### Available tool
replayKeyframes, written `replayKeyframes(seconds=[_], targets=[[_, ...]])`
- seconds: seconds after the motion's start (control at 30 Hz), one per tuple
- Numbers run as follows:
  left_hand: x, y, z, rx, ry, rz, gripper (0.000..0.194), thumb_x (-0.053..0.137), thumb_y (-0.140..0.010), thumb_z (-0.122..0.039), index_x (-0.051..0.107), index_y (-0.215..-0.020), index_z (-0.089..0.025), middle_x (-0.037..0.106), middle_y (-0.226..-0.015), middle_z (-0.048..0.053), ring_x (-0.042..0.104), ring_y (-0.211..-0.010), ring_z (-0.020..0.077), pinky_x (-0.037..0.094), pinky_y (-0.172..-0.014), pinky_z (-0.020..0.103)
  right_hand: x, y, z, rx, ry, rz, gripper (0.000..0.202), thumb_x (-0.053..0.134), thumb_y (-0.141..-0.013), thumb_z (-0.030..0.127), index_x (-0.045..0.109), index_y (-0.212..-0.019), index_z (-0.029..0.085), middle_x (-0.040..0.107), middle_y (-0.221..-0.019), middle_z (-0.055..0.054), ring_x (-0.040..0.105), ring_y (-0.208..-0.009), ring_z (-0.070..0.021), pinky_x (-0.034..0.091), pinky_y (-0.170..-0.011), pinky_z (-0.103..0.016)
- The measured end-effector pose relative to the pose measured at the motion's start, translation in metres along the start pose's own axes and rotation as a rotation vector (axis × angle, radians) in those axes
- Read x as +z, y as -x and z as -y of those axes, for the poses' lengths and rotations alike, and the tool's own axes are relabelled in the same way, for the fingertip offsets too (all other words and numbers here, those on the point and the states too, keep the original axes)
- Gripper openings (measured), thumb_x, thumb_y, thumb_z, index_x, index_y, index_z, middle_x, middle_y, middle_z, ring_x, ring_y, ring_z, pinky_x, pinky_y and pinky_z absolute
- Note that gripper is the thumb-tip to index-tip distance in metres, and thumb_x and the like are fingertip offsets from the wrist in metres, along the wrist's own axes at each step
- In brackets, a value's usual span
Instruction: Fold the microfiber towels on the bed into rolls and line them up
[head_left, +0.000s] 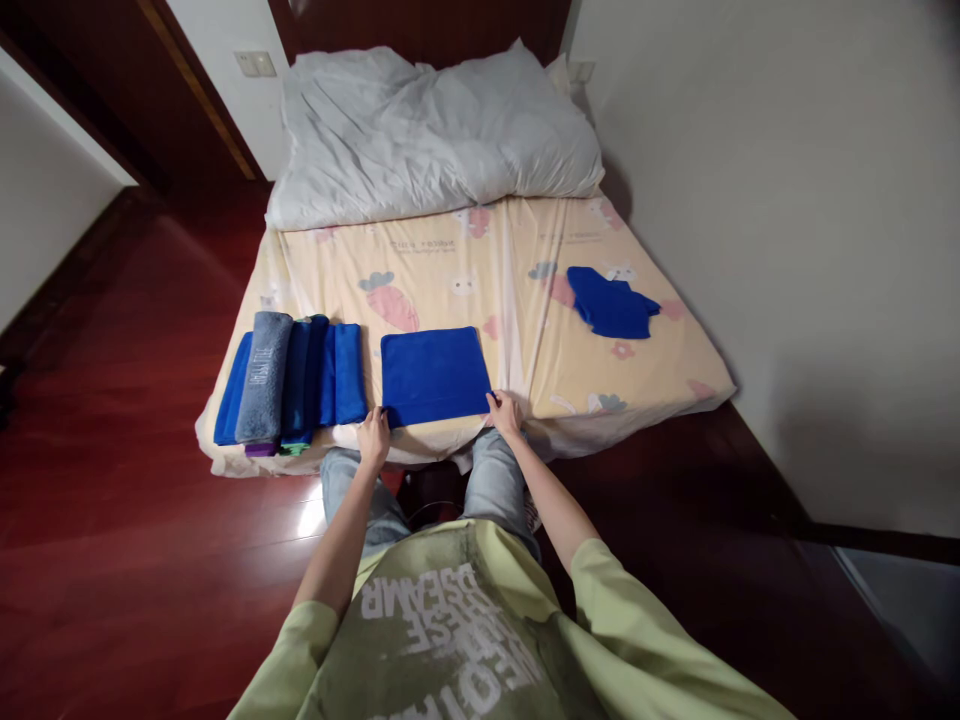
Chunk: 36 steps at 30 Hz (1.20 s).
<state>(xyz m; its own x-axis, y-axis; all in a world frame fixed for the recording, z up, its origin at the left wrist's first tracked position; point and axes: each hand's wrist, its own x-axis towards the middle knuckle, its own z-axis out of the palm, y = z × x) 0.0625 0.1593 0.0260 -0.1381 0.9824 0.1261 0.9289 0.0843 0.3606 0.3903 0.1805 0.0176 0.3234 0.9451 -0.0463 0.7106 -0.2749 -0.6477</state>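
A blue towel (435,372) lies flat on the bed in front of me, spread as a near rectangle. At its near left corner, my left hand (373,438) pinches the edge. My right hand (504,412) has closed its fingers on the near right corner. Just left of my left hand is a row of folded towels, several blue ones (348,372) among them, with a grey towel (264,378) bearing pale lettering on top. Farther right, a crumpled blue cloth (613,304) rests on the sheet.
The bed (450,285) has a yellow sheet printed with carrots and rabbits. A bunched white quilt (435,135) covers its far end, before a dark headboard (427,30). A white wall (787,250) rises on the right; dark red floor (112,500) extends to the left.
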Motion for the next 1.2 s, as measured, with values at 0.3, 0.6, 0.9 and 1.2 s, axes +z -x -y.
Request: replayKeyframes(seconds=[0.3,0.6,0.9,1.2], targets=[[0.001,0.000,-0.005,-0.010,-0.050,0.019,0.030,0.039,-0.100,-0.028,0.064,-0.109,-0.015,0.066,-0.094,0.012,0.063,-0.072,0.0196,0.037,-0.062,0.027,0.001,-0.001,0.004,0.040,0.014,0.021,0.032,0.053,-0.094,0.045,0.072,-0.110,0.024,0.074,-0.104,-0.008,0.067,-0.091,-0.0236,0.048,-0.080,-0.031],[-0.002,-0.001,-0.006,-0.009,-0.052,0.041,0.034,0.036,-0.101,-0.027,0.064,-0.115,-0.014,0.065,-0.096,0.013,0.064,-0.074,0.0206,0.039,-0.064,0.028,0.003,-0.002,0.002,0.018,0.012,-0.017,0.032,0.053,-0.094,0.044,0.073,-0.107,0.023,0.074,-0.101,-0.008,0.067,-0.086,-0.0224,0.048,-0.076,-0.029],[0.002,-0.003,-0.002,0.115,-0.140,0.078,0.034,0.035,-0.100,-0.024,0.063,-0.117,-0.014,0.065,-0.096,0.013,0.063,-0.081,0.0219,0.043,-0.066,0.029,0.007,0.000,0.003,-0.013,0.059,-0.027,0.025,0.055,-0.093,0.039,0.068,-0.108,0.024,0.073,-0.093,-0.005,0.066,-0.084,-0.0208,0.048,-0.079,-0.029],[-0.006,-0.013,0.004,0.608,-0.272,0.091,0.039,0.038,-0.093,-0.010,0.059,-0.125,-0.014,0.061,-0.120,0.020,0.057,-0.110,0.0320,0.046,-0.089,0.044,-0.007,-0.004,0.004,-0.714,0.305,-0.015,0.029,0.058,-0.086,0.012,0.065,-0.113,0.019,0.064,-0.113,-0.014,0.058,-0.105,-0.0271,0.048,-0.090,-0.039]])
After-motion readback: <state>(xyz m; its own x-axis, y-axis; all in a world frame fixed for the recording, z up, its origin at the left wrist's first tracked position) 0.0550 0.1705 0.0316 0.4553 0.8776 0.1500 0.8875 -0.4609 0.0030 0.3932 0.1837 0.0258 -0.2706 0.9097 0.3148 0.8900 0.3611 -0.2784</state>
